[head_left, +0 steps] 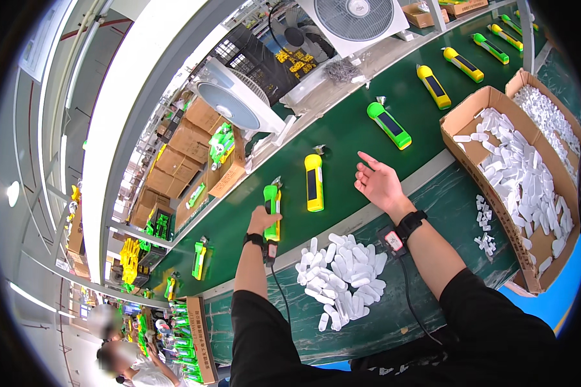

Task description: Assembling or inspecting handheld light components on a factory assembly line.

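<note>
On the green conveyor belt, my left hand [262, 221] is closed round the lower part of a green-and-yellow handheld device [272, 195], whose metal end points away from me. Part of that device is hidden by the hand. My right hand [377, 185] is raised at the belt's near edge, palm turned up and fingers apart, with nothing in it. Between the two hands, farther up the belt, lies a yellow device [314, 184] with a long dark panel. A green device [389, 126] is beyond my right hand. Black bands circle both wrists.
White oblong plastic pieces form a pile [342, 274] on the dark green worktop. At right, a cardboard box [455, 132] holds more, beside small white parts [484, 226]. Fans [229, 103] stand past the belt. Cables hang from both wrists. A person [132, 361] is at lower left.
</note>
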Demonstrator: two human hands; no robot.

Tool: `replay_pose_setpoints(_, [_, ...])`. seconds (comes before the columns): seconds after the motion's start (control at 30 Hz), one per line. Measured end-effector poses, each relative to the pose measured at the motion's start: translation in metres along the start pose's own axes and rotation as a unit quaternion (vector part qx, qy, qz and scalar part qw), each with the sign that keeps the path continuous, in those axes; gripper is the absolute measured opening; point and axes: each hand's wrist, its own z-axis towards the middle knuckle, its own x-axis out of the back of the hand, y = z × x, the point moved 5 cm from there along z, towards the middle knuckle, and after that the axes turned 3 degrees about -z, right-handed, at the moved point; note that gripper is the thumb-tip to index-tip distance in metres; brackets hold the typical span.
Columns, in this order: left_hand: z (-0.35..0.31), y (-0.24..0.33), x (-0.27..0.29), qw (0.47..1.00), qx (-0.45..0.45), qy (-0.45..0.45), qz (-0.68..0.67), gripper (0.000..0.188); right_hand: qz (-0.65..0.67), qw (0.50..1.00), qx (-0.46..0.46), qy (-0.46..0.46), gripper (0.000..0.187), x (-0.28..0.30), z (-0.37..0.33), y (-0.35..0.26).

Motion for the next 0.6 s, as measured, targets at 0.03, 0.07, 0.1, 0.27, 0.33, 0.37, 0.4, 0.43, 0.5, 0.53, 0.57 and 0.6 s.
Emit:
replay_pose_setpoints(0.03, [-0.005,0.000,-0.004,0.997,0.025,-0.060,-0.038,0.056,-0.002,1.000,-0.002,0.005,0.038,0.002,0.000,0.001])
replay_pose_setpoints(0.07, [-0.011,-0.002,-0.002,0.990,0.059,-0.076,-0.100,0.049,-0.004,1.000,-0.004,0.011,0.038,0.003,0.000,0.003])
replay_pose_setpoints(0.1, [-0.021,0.005,-0.004,0.990,0.058,-0.080,-0.100,0.049,-0.004,1.000,-0.003,0.014,0.038,0.006,-0.003,0.000])
replay_pose_setpoints(0.27, [-0.070,0.016,-0.010,0.847,0.091,-0.020,-0.524,0.037,-0.018,1.000,0.000,0.024,0.039,0.008,0.001,-0.001])
replay_pose_setpoints(0.33, [-0.089,0.021,-0.023,0.741,0.072,-0.030,-0.667,0.038,-0.021,1.000,-0.002,0.020,0.039,0.007,0.000,-0.001])
replay_pose_setpoints(0.37, [-0.096,0.027,-0.033,0.680,0.064,-0.066,-0.727,0.045,-0.026,0.999,0.001,0.018,0.039,0.007,0.000,-0.002])
replay_pose_setpoints(0.4, [-0.105,0.033,-0.040,0.607,0.044,-0.095,-0.788,0.046,-0.031,0.999,0.002,0.021,0.041,0.006,-0.001,-0.001])
replay_pose_setpoints(0.43, [-0.113,0.038,-0.048,0.526,0.021,-0.121,-0.842,0.047,-0.035,0.999,-0.004,0.021,0.041,0.004,-0.001,0.000])
replay_pose_setpoints(0.5, [-0.123,0.045,-0.063,0.475,-0.016,-0.100,-0.874,0.044,-0.034,0.999,0.005,0.016,0.043,0.004,-0.002,-0.001])
replay_pose_setpoints(0.53, [-0.127,0.046,-0.067,0.484,-0.015,-0.074,-0.872,0.043,-0.035,0.999,0.005,0.016,0.044,0.004,-0.001,0.000])
replay_pose_setpoints(0.57, [-0.132,0.046,-0.071,0.492,-0.014,-0.048,-0.869,0.043,-0.041,0.999,0.003,0.016,0.044,0.005,-0.002,0.000])
replay_pose_setpoints(0.6, [-0.137,0.048,-0.071,0.507,-0.038,-0.056,-0.859,0.044,-0.038,0.999,-0.001,0.015,0.044,0.005,0.000,0.001])
